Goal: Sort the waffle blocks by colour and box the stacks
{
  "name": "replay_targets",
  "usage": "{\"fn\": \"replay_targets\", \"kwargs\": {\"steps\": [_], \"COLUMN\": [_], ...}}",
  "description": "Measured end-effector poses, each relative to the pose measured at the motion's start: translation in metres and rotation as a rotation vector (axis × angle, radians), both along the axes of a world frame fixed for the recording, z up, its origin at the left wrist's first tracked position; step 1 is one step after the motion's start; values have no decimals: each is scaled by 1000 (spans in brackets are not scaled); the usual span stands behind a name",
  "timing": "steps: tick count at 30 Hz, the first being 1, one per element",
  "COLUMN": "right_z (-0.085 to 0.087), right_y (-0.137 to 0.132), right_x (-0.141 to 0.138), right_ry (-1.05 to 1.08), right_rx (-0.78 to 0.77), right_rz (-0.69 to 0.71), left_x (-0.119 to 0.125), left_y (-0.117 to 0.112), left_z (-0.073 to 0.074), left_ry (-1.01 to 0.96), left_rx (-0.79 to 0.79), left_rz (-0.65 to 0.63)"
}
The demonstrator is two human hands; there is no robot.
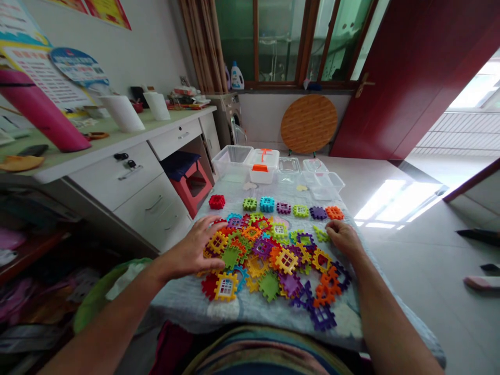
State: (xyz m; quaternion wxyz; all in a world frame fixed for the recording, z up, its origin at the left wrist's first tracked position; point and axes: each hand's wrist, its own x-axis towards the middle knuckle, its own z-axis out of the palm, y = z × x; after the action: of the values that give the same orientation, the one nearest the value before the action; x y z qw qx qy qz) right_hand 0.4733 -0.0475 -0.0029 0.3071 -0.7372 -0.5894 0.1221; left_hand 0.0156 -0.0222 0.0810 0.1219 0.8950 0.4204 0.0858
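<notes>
The left hand [192, 247] has its fingers spread, thumb set apart, over the left side of a loose pile of plastic pieces [269, 285] — notched squares and window-like frames in yellow, orange, green, purple, red and blue. The right hand [345, 239] has its fingers curled in at the edge of a light green piece [321, 234] on the pile's far right; whether they pinch it, I cannot tell. Just beyond the pile, small stacks stand in a row: a red stack [216, 201] at the left end, then green, blue, purple, green and dark purple ones, and an orange stack [335, 212] at the right. Everything rests on a cloth-covered bench [346, 317]. At its far end sit clear plastic tubs — an open tub [228, 167] leftmost, beside a lidded box [262, 174] with an orange latch.
</notes>
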Motion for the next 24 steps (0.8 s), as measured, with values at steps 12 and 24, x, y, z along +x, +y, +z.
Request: {"fn": "replay_targets", "kwargs": {"steps": [12,24], "right_z": [33,9], "right_y": [-25,-142], "right_x": [-15,-79], "right_ry": [10,-353], "right_rx": [-100,83], "right_rz": [74,515], "left_x": [-6,20], "left_y": [-63,-62], "left_z": [-71,-84], "left_ry": [-29,-61], "left_rx": [101,166], "left_rz": [27,97]}}
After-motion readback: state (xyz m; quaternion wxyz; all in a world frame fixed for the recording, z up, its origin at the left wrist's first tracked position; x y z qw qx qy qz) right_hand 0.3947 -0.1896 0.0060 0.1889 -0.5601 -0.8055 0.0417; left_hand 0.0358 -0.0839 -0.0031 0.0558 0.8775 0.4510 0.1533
